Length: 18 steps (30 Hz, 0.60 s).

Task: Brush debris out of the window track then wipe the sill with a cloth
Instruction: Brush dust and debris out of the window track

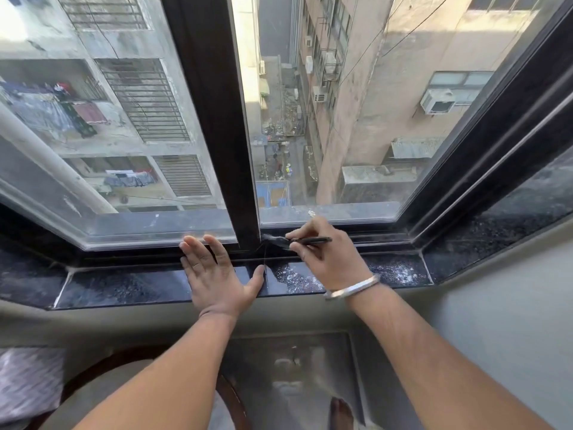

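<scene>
A small dark brush (280, 241) lies nearly level in the window track (372, 238), bristles pointing left against the foot of the dark centre post (229, 150). My right hand (328, 256), with a silver bangle on the wrist, grips the brush handle from above. Flat on the black granite sill (124, 287), just left of the post, rests my left hand (214, 274), fingers spread and reaching the track edge. Pale dust speckles the sill (400, 270) to the right of my right hand. No cloth is in view.
Glass panes stand on both sides of the post, with a deep drop to an alley outside. The sill angles back at the left and right ends. Below the sill are a grey wall, a round wooden-edged seat (229, 398) and patterned fabric (28, 383).
</scene>
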Tool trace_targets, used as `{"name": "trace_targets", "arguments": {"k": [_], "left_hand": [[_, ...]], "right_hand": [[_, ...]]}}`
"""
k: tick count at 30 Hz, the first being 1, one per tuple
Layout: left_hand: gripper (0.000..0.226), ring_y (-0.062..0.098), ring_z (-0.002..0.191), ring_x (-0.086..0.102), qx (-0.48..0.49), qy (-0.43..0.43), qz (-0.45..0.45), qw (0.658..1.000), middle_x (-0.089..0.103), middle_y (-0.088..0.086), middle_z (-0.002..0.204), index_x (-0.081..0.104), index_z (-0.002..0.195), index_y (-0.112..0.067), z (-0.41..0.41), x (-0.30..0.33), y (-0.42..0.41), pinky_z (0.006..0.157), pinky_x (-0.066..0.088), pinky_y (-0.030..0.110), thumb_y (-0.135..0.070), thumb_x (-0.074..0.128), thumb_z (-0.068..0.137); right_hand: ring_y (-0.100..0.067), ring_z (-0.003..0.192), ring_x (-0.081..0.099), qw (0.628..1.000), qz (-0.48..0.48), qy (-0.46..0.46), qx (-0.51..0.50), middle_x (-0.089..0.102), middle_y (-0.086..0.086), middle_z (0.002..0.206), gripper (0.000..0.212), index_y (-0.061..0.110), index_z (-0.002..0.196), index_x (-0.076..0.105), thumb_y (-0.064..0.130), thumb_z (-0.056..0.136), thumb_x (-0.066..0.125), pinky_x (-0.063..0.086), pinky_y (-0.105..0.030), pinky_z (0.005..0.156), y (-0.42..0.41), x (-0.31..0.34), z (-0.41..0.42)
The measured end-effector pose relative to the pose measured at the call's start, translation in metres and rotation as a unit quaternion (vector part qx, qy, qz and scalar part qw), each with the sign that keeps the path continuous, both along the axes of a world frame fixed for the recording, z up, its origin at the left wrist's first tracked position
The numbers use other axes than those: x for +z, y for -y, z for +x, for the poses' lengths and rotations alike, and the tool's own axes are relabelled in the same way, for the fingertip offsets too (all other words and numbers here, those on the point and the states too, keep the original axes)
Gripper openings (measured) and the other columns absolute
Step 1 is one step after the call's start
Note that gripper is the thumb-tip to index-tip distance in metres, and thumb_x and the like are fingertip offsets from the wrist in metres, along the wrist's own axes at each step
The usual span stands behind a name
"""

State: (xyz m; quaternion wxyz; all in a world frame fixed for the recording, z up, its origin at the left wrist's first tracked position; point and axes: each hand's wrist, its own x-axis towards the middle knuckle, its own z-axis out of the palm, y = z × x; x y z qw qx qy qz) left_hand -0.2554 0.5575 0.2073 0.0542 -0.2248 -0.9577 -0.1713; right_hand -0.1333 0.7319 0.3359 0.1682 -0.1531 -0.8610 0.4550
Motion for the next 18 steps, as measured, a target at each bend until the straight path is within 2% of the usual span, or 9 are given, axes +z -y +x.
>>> {"name": "trace_targets", "arguments": {"k": [3, 5, 8, 11, 13, 14, 16, 18], "left_hand": [[0.122, 0.045, 0.150, -0.016, 0.001, -0.005, -0.001, 1.000, -0.016, 0.033, 0.159, -0.018, 0.154, -0.005, -0.001, -0.001, 0.000, 0.123, 0.000, 0.056, -0.079, 0.037, 0.074], [0.122, 0.045, 0.150, -0.016, 0.002, -0.005, 0.000, 1.000, -0.017, 0.033, 0.159, -0.019, 0.154, -0.006, -0.001, -0.001, 0.000, 0.122, 0.001, 0.057, -0.079, 0.037, 0.074], [0.122, 0.045, 0.149, -0.017, 0.002, -0.004, 0.000, 1.000, -0.019, 0.033, 0.159, -0.019, 0.154, -0.006, -0.002, -0.002, 0.000, 0.122, 0.004, 0.059, -0.079, 0.037, 0.074], [0.122, 0.045, 0.150, -0.016, 0.001, -0.007, 0.002, 1.000, -0.020, 0.032, 0.159, -0.018, 0.154, -0.006, -0.002, -0.003, 0.001, 0.122, 0.003, 0.058, -0.079, 0.038, 0.074], [0.123, 0.045, 0.150, -0.017, 0.001, -0.008, 0.002, 1.000, -0.020, 0.032, 0.159, -0.017, 0.154, -0.006, -0.003, -0.004, 0.001, 0.122, 0.003, 0.058, -0.079, 0.039, 0.073], [0.123, 0.045, 0.150, -0.016, 0.001, -0.008, 0.001, 1.000, -0.020, 0.032, 0.159, -0.017, 0.154, -0.005, -0.003, -0.004, 0.001, 0.122, 0.003, 0.058, -0.079, 0.038, 0.074], [0.123, 0.046, 0.150, -0.016, 0.002, -0.009, -0.002, 1.000, -0.020, 0.032, 0.159, -0.017, 0.154, -0.005, -0.003, -0.005, 0.001, 0.122, 0.004, 0.059, -0.079, 0.038, 0.074], [0.122, 0.046, 0.149, -0.015, 0.000, -0.009, -0.004, 1.000, -0.019, 0.033, 0.159, -0.017, 0.154, -0.005, -0.003, -0.005, 0.001, 0.122, 0.003, 0.059, -0.079, 0.038, 0.074]], "right_hand": [[-0.017, 0.088, 0.071, 0.994, 0.044, 0.094, 0.034, 0.075, -0.004, 0.095, 0.016, 0.015, 0.090, 0.059, 0.010, 0.083, 0.073, 0.057, -0.040, 0.083, -0.037, 0.014, 0.009], [-0.017, 0.087, 0.071, 0.984, 0.082, 0.157, 0.020, 0.076, -0.003, 0.095, 0.017, 0.018, 0.088, 0.059, 0.016, 0.082, 0.075, 0.057, -0.040, 0.084, -0.061, 0.024, 0.017], [-0.025, 0.088, 0.069, 0.945, 0.197, 0.254, -0.058, 0.075, -0.005, 0.090, 0.020, 0.019, 0.088, 0.058, 0.030, 0.083, 0.074, 0.055, -0.040, 0.082, -0.094, 0.043, 0.032], [-0.035, 0.082, 0.066, 0.901, 0.275, 0.304, -0.141, 0.072, -0.012, 0.083, 0.023, 0.017, 0.089, 0.055, 0.032, 0.084, 0.071, 0.054, -0.043, 0.075, -0.106, 0.059, 0.056], [-0.038, 0.073, 0.065, 0.888, 0.322, 0.276, -0.177, 0.071, -0.014, 0.078, 0.021, 0.019, 0.088, 0.053, 0.031, 0.084, 0.070, 0.055, -0.043, 0.066, -0.094, 0.066, 0.069], [-0.038, 0.070, 0.065, 0.897, 0.325, 0.237, -0.182, 0.071, -0.012, 0.075, 0.021, 0.020, 0.087, 0.053, 0.031, 0.083, 0.071, 0.055, -0.041, 0.063, -0.082, 0.068, 0.073], [-0.033, 0.067, 0.068, 0.939, 0.275, 0.141, -0.152, 0.074, -0.005, 0.075, 0.022, 0.023, 0.088, 0.056, 0.031, 0.080, 0.074, 0.055, -0.038, 0.060, -0.052, 0.070, 0.071], [-0.028, 0.074, 0.071, 0.976, 0.182, 0.087, -0.077, 0.076, -0.001, 0.083, 0.022, 0.025, 0.090, 0.055, 0.029, 0.081, 0.074, 0.057, -0.040, 0.066, -0.021, 0.065, 0.056]]}}
